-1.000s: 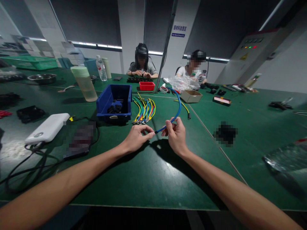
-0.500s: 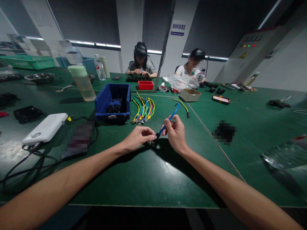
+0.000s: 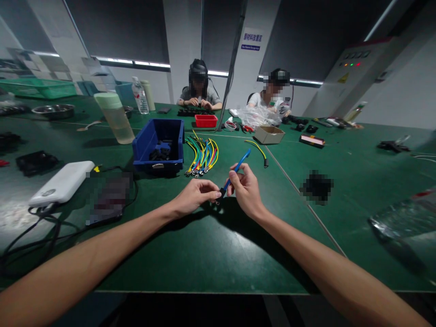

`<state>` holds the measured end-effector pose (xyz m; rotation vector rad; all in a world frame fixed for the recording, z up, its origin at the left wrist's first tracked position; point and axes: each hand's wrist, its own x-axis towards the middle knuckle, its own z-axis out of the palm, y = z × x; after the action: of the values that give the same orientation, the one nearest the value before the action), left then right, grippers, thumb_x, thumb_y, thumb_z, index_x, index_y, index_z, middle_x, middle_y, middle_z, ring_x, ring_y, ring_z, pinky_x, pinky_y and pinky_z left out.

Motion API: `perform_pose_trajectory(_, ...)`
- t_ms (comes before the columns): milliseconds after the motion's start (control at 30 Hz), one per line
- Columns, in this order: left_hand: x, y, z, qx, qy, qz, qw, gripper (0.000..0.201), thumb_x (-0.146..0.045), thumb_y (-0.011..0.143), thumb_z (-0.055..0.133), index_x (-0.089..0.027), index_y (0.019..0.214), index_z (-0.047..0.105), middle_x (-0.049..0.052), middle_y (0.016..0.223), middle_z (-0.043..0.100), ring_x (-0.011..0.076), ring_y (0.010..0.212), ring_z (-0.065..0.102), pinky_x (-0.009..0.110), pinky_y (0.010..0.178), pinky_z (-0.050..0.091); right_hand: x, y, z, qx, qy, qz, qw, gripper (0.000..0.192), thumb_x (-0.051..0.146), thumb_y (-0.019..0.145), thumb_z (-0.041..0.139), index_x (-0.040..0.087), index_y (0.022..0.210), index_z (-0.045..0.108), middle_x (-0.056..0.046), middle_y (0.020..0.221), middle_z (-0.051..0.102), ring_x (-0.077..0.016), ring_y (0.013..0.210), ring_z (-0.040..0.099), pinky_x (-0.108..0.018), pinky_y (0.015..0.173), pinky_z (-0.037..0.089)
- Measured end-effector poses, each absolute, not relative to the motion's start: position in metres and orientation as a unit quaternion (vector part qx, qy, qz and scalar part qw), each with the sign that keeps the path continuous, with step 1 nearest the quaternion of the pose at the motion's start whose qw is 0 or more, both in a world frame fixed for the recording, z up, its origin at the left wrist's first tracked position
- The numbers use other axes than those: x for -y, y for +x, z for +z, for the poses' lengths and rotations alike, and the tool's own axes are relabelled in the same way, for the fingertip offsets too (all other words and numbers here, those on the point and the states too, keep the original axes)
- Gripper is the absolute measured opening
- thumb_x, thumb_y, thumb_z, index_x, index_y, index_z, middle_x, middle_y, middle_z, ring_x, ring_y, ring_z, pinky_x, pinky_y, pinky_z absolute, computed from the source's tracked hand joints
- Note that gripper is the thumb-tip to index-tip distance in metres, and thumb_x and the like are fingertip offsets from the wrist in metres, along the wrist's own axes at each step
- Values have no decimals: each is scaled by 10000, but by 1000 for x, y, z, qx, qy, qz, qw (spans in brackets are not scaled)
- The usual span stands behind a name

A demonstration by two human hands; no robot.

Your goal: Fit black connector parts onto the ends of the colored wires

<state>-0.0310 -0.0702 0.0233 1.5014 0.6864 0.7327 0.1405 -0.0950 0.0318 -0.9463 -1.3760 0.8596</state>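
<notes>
My right hand [image 3: 245, 190] grips a short blue wire [image 3: 238, 165] that points up and away from me. My left hand [image 3: 195, 195] pinches the black sleeve at the wire's near end [image 3: 220, 193], just above the green table [image 3: 190, 254]. Beyond my hands lies a bundle of yellow, green, blue and red wires [image 3: 202, 156] with ring terminals. A single yellow and green wire [image 3: 258, 150] lies to its right.
A blue bin [image 3: 158, 146] of black parts stands left of the bundle, a tall pale bottle [image 3: 115, 118] behind it. A white power bank [image 3: 61, 182] and black cables lie at left. A cardboard box [image 3: 270, 135] and red tray [image 3: 206, 121] sit further back, where two people work.
The blue wire, first a long arc reaching far back, now shows as a short straight piece. My right hand has slid along it toward the near end. My left hand stays at that end.
</notes>
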Motion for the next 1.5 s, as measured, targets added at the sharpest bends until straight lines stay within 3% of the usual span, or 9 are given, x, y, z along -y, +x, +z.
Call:
perform_pose_trajectory(467, 69, -30, 23, -307, 657, 322, 609, 147, -258, 671, 662, -132, 719, 603, -7, 638, 574, 103, 591, 518, 231, 594, 408, 101, 137, 30, 616, -424, 356, 561, 293, 426, 837, 566, 223, 1015, 452, 75, 555, 525, -94, 415, 500, -204, 431, 390)
perform_pose_trajectory(1100, 71, -29, 22, -242, 714, 306, 581, 84, -234, 813, 542, -152, 808, 527, 14, 786, 570, 112, 677, 508, 247, 662, 428, 98, 139, 25, 636, -412, 373, 536, 296, 421, 856, 535, 214, 1065, 511, 76, 529, 497, -84, 415, 471, -198, 428, 373)
perform_pose_trajectory(1333, 77, -29, 32, -252, 716, 350, 549, 204, -356, 860, 540, -155, 831, 525, -3, 742, 543, 106, 659, 493, 229, 627, 417, 96, 140, 28, 650, -400, 400, 507, 479, 354, 748, 669, 225, 1180, 506, 61, 646, 520, -90, 486, 506, -215, 456, 450)
perform_pose_trajectory(1500, 73, -29, 27, -276, 716, 369, 524, 229, -377, 867, 532, -150, 839, 529, -14, 726, 517, 99, 632, 470, 219, 581, 389, 94, 138, 26, 633, -382, 437, 512, 457, 327, 776, 637, 225, 1198, 497, 59, 665, 515, -87, 506, 519, -213, 474, 465)
